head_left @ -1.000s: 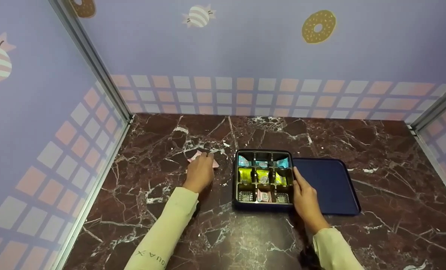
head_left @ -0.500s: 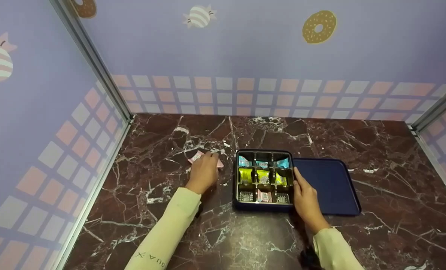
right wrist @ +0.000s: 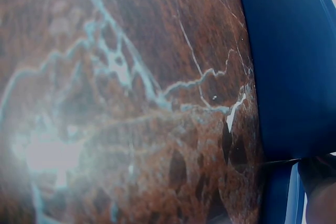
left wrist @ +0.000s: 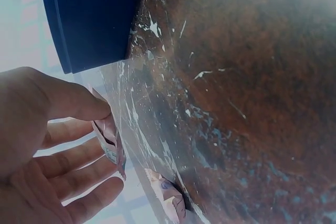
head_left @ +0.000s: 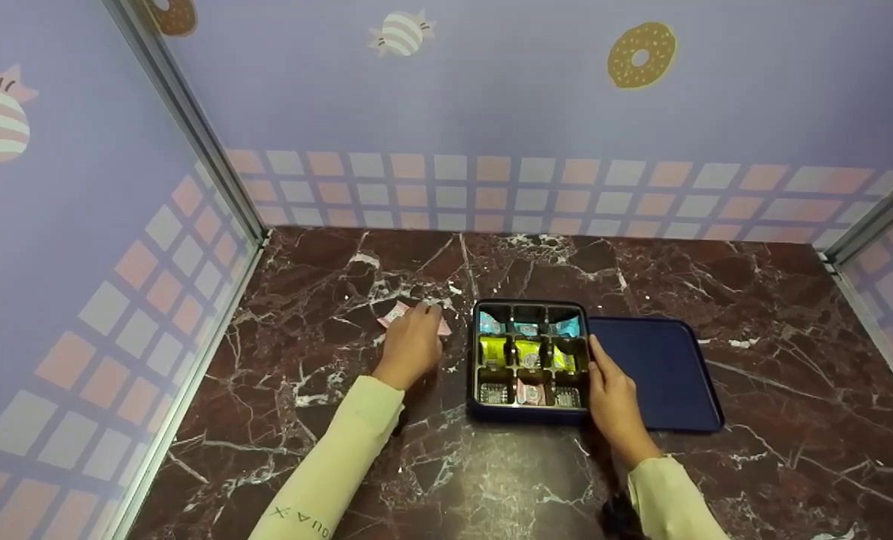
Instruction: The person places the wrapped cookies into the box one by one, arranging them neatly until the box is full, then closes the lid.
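My left hand [head_left: 410, 346] pinches a pink wrapped candy [left wrist: 111, 139] between thumb and fingers, just above the table. A second pink candy [left wrist: 167, 196] lies on the marble below it, partly behind the hand in the head view. To the right stands a dark blue box [head_left: 525, 415] with a divided tray. Blue candies [head_left: 526, 328] fill its back row and yellow candies [head_left: 528, 352] its middle row. In the front row, a pink candy [head_left: 530, 393] sits in the centre compartment; the two side ones show bare bottoms. My right hand [head_left: 617, 397] holds the box's right side.
A flat dark blue lid [head_left: 652, 371] lies right of the box, against or partly under it. Patterned purple walls [head_left: 446, 90] enclose the dark red marble table [head_left: 446, 480] at the back and both sides.
My left hand has shifted slightly to the right and lifted a little with a pink candy. The right hand and the box stay in place.
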`<act>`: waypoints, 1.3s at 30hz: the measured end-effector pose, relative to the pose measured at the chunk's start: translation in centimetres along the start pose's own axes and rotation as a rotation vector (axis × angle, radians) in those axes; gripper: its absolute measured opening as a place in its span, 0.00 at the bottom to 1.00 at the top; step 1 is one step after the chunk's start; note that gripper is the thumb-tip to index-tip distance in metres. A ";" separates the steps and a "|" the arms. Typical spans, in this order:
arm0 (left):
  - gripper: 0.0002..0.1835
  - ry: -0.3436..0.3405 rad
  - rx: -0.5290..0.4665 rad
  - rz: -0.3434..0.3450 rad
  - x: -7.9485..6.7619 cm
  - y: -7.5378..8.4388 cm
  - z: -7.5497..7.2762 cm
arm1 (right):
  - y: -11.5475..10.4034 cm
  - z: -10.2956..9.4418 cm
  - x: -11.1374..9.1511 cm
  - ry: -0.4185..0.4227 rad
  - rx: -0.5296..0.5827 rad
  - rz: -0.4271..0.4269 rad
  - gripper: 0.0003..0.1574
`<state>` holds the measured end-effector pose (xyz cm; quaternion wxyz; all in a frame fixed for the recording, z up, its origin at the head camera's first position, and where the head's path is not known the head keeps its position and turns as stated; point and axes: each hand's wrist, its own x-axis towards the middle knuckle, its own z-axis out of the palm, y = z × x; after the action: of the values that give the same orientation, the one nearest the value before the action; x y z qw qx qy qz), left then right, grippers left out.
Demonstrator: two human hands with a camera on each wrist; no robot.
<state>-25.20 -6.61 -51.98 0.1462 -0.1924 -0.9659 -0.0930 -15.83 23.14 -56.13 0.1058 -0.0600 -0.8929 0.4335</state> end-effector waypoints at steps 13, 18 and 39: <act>0.17 0.006 -0.002 0.013 -0.2 0.4 -0.7 | 0.1 -0.1 0.0 0.018 0.012 -0.021 0.30; 0.18 0.012 -0.009 0.023 -0.3 0.6 -0.9 | 0.0 -0.1 0.0 0.028 0.011 -0.027 0.29; 0.20 0.083 -0.005 0.095 -0.7 1.7 -1.9 | -0.1 -0.2 0.0 -0.002 0.001 -0.006 0.30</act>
<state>-23.44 -5.76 -50.17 0.1899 -0.2343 -0.9486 -0.0961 -15.74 23.22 -55.93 0.1062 -0.0566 -0.8930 0.4336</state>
